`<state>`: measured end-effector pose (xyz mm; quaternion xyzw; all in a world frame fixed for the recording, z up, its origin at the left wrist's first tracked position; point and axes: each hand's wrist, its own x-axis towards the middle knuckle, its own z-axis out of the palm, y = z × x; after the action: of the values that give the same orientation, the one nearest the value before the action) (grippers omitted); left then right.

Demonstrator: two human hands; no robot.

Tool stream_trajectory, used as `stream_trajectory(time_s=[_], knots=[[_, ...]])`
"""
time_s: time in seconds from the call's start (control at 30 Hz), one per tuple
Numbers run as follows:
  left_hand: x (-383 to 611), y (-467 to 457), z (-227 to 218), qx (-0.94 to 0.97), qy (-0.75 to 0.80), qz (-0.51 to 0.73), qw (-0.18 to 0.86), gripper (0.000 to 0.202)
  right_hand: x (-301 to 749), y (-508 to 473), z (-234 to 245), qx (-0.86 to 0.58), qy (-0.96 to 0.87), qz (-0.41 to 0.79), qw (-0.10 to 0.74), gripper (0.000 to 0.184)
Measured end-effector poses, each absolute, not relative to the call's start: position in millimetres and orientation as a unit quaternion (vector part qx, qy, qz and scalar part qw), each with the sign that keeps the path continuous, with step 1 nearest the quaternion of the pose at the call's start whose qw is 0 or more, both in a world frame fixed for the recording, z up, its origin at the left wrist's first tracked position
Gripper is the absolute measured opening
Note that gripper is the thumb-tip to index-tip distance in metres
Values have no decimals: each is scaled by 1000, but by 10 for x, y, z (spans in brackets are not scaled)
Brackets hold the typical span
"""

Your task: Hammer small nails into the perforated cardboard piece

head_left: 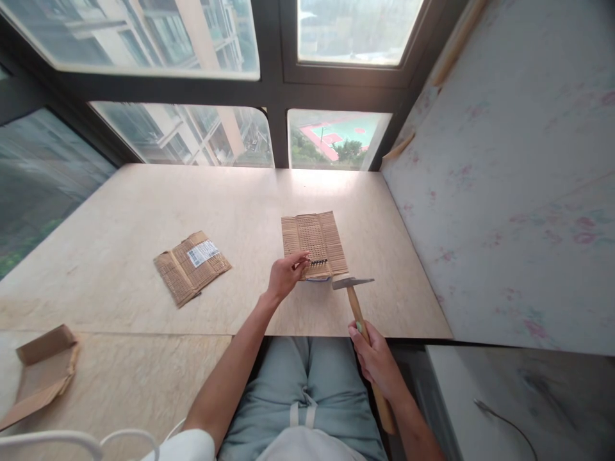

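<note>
My right hand [377,358] is wrapped round the wooden handle of a hammer [358,301], whose metal head hovers just right of the near edge of a cardboard piece [314,240] full of small holes. A row of nails [318,262] stands along that near edge. My left hand [286,275] pinches at the left end of the nail row, fingers closed on the cardboard's near corner; whether it holds a nail I cannot make out.
A second flattened cardboard piece with a white label [191,266] lies left on the wooden tabletop [144,218]. A folded cardboard scrap [41,371] sits at the near left. Windows run along the back; a wall panel [504,192] closes the right side.
</note>
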<state>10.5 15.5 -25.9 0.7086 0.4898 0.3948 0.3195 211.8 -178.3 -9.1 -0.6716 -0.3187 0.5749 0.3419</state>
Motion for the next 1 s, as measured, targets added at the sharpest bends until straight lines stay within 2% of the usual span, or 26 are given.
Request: stream_trajectory(time_s=[1.0], knots=[[66, 118, -188, 744, 494, 342, 292, 32, 2088, -1787, -81, -668, -313, 583, 340, 46]])
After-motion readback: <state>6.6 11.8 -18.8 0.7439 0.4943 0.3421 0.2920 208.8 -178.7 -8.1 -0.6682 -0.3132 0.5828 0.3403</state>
